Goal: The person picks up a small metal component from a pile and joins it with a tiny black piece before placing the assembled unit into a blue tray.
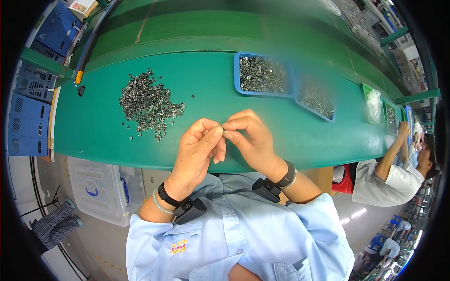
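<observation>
Above the near edge of the green tabletop (108, 150), my left hand (199, 145) and my right hand (253, 140) meet fingertip to fingertip. Both are closed in a pinch around a tiny dark part (223, 129), mostly hidden by thumbs and forefingers. It may be one of the small metal pieces, but its kind is too small to make out. To the left of my hands lies a loose heap of small black and silver metal pieces (147, 103). One dark piece (192, 96) lies apart, between the heap and my fingers.
Beyond my right hand stand a blue tray (237, 75) of small metal parts and a second, blurred blue tray (323, 117). Green trays (368, 103) sit farther right, near a co-worker (389, 180). Blue crates (29, 126) and a lidded clear bin (101, 187) are at left.
</observation>
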Demonstrator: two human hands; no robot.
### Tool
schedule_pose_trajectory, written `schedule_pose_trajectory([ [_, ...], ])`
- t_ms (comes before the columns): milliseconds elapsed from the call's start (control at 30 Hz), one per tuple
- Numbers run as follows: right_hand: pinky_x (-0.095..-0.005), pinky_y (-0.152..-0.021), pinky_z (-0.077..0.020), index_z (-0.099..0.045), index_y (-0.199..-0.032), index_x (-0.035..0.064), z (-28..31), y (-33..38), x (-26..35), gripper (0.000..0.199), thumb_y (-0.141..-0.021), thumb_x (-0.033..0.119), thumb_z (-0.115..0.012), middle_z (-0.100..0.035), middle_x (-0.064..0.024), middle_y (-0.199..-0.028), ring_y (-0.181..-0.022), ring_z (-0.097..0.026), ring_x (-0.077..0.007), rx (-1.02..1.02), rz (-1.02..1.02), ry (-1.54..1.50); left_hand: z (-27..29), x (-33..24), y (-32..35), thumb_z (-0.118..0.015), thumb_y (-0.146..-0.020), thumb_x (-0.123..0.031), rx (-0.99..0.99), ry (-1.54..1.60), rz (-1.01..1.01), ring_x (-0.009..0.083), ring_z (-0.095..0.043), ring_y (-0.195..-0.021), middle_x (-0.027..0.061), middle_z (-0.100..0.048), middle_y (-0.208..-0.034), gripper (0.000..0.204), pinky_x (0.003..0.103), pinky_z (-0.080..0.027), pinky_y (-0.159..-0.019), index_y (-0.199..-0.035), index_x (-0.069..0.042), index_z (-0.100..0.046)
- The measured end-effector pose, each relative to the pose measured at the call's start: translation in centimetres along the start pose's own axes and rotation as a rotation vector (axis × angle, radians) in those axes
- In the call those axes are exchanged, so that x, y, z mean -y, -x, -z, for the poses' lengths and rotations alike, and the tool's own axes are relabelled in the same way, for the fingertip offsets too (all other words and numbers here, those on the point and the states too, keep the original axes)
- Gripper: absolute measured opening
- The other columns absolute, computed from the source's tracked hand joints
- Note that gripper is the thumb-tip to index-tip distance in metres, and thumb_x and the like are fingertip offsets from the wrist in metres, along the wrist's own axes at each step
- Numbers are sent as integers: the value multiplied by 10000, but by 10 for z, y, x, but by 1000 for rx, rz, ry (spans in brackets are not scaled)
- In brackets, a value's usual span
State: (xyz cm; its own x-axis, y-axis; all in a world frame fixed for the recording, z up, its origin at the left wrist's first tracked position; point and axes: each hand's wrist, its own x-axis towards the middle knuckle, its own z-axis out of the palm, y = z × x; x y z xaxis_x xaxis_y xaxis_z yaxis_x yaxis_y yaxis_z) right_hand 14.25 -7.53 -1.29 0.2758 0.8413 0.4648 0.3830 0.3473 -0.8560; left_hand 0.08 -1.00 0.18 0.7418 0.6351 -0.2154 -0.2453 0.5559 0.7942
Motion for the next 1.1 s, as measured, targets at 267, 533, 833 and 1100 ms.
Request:
schedule_pose_trajectory([
  [267, -303, -719, -478, -600, -913, 69, 2, 1, -2, 147, -792, 17, -665, -610, -60, -880, -829, -578, -198, -1, 11, -10, -3, -2, 3, -523, -948, -217, 32, 74, 4, 97, -527, -562, 32, -579, -719, 170, 210, -394, -475, -938, -48, -547],
  [533, -314, -730, -463, -583, -918, 72, 2, 3, -2, 142, -804, 40, -661, -607, -68, -901, -838, -568, -207, 23, 10, -9, 0, 1, 3, -530, -943, -189, 38, 19, -21, 103, -542, -578, 34, -585, -731, 134, 209, -399, -484, -954, -55, -539],
  [833, -314, -717, -468, -592, -918, 75, 3, 2, -5, 142, -801, 47, -668, -615, -65, -901, -830, -572, -210, 23, 49, 4, 0, -3, 2, -533, -942, -189, 50, 89, 24, 109, -528, -557, 35, -566, -697, 131, 221, -393, -472, -938, -58, -533],
  [1100, -314, -710, -470, -597, -917, 76, 0, 1, -3, 145, -796, 54, -676, -619, -62, -895, -824, -579, -209, 29, 57, 21, 4, -2, 0, -534, -941, -189, 80, 204, 60, 113, -504, -533, 35, -542, -655, 136, 238, -385, -463, -910, -57, -541],
])
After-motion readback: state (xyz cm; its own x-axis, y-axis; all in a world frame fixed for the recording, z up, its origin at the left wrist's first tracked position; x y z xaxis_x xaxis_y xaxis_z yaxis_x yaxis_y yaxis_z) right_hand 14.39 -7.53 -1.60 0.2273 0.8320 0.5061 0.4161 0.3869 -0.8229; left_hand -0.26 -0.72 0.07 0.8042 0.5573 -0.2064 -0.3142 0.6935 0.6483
